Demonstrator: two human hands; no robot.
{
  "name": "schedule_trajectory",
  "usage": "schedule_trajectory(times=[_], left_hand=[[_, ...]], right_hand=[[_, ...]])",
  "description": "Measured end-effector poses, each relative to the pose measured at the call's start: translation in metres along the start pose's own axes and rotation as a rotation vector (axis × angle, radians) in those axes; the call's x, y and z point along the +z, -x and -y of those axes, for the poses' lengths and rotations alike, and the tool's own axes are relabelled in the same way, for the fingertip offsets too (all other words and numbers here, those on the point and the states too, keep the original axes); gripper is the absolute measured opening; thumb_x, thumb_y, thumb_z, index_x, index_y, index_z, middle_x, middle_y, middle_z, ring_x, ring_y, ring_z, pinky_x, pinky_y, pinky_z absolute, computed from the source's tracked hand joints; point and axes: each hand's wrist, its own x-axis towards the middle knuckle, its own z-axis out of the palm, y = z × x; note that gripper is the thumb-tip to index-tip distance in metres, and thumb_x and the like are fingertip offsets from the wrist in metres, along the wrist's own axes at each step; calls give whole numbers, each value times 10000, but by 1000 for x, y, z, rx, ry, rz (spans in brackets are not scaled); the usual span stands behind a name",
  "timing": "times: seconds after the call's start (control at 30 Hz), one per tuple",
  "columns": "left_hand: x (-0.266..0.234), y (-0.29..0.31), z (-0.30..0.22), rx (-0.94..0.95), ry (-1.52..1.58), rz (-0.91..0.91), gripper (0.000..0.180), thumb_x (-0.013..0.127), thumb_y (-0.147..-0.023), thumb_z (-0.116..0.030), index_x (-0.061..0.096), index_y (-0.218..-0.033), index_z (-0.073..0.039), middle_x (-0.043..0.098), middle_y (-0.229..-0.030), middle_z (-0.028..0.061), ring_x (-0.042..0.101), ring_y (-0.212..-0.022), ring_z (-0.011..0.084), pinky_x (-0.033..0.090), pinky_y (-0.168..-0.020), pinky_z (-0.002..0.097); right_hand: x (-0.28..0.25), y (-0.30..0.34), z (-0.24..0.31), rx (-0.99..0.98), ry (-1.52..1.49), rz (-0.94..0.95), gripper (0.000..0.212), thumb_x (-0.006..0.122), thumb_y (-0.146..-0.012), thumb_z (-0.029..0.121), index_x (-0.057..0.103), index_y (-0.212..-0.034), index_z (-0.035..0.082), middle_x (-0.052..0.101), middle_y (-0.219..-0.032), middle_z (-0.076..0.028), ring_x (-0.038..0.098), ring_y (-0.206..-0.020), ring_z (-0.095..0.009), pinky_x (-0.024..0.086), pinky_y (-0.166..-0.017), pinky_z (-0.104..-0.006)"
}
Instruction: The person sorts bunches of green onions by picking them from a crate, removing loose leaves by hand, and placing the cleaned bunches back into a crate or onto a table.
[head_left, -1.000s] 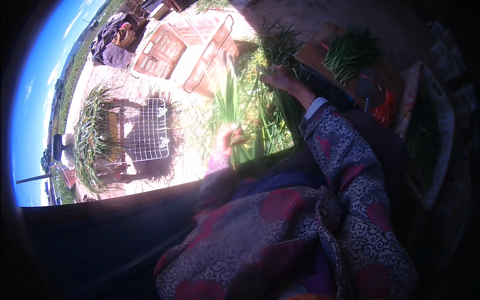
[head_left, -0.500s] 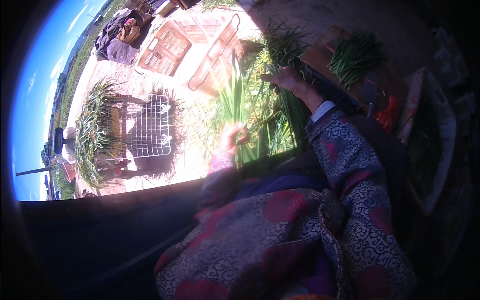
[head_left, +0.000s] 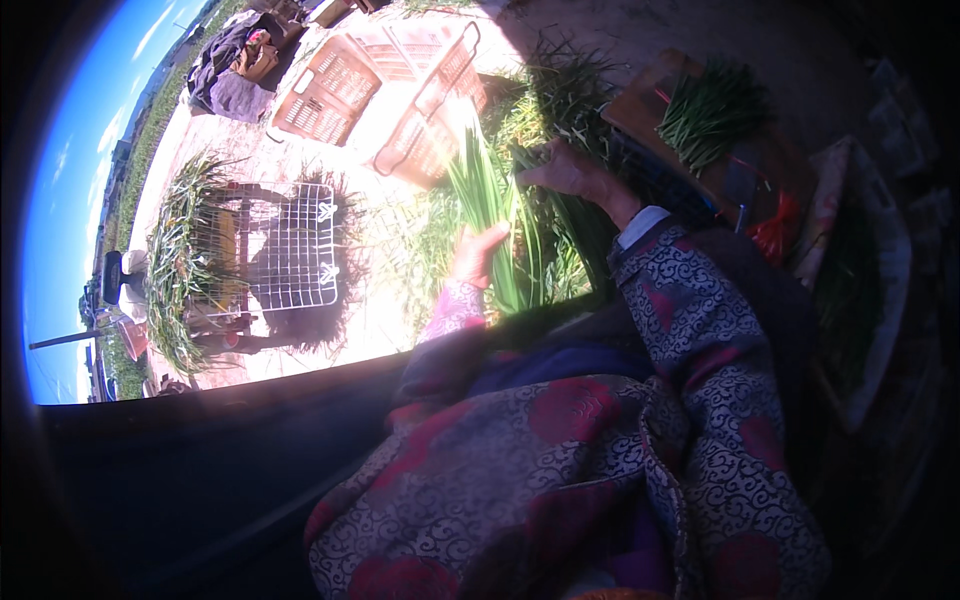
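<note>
My left hand (head_left: pixel 474 258) is closed around a bunch of long, flat-leaved chives (head_left: pixel 478 185), thumb lying across the stalks. The leaf ends point up and away, into bright sun. Just right of it, in shadow, my right hand (head_left: pixel 575 172) is closed on another dark green bunch of chives (head_left: pixel 582 235), which hangs below the fingers. Its fingertips are close to the left bunch; shade hides whether they touch it. Loose chives and grassy trimmings (head_left: pixel 545 125) lie beneath and beyond both hands.
A neat pile of chives (head_left: pixel 712 112) lies on a brown board (head_left: pixel 640 110) at right, near a red plastic bag (head_left: pixel 775 232). Farther right is a pale crate (head_left: pixel 895 250) with greens. Orange plastic crates (head_left: pixel 330 95) stand ahead; a white wire basket (head_left: pixel 300 245) draped with leaves is left.
My left hand has moved right with its chives, nearer the right hand, and the bunch now tilts. The right hand has shifted only slightly.
</note>
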Motion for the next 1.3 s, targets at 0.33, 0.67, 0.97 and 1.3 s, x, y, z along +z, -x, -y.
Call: schedule_trajectory(times=[0.33, 0.67, 0.97, 1.3], left_hand=[[-5, 11, -8, 25, -53, -100, 183, 711, -869, -57, 603, -1008, -6, 653, -775, 59, 560, -526, 132, 460, -484, 282], [9, 20, -14, -113, 33, 6, 330, 668, -921, -143, 593, -1197, 20, 703, -1041, 149, 695, -844, 202, 583, -651, 329], [-5, 19, -11, -162, -80, 70, 439, 676, -902, -86, 501, -1298, -8, 672, -1156, 193, 704, -860, 232, 536, -543, 283], [1, 15, -11, -32, -61, -154, 192, 717, -917, -185, 631, -999, -34, 645, -744, 25, 521, -477, 90, 429, -412, 230]], right_hand=[[-52, -4, -45, -179, 593, -459, 293, 710, -839, 232, 692, -996, -15, 677, -795, -127, 655, -701, -218, 523, -636, -371], [18, 7, 9, -31, -141, -163, 353, 776, -794, 178, 643, -1017, -62, 665, -793, -115, 637, -625, -182, 550, -580, -328], [-9, 9, 21, -316, -74, -409, 227, 730, -822, 185, 645, -897, -12, 630, -717, -71, 619, -654, -166, 509, -597, -334], [-10, -8, -9, -109, 655, -375, 354, 719, -802, 269, 692, -974, -40, 717, -856, -196, 707, -803, -345, 550, -724, -432]])
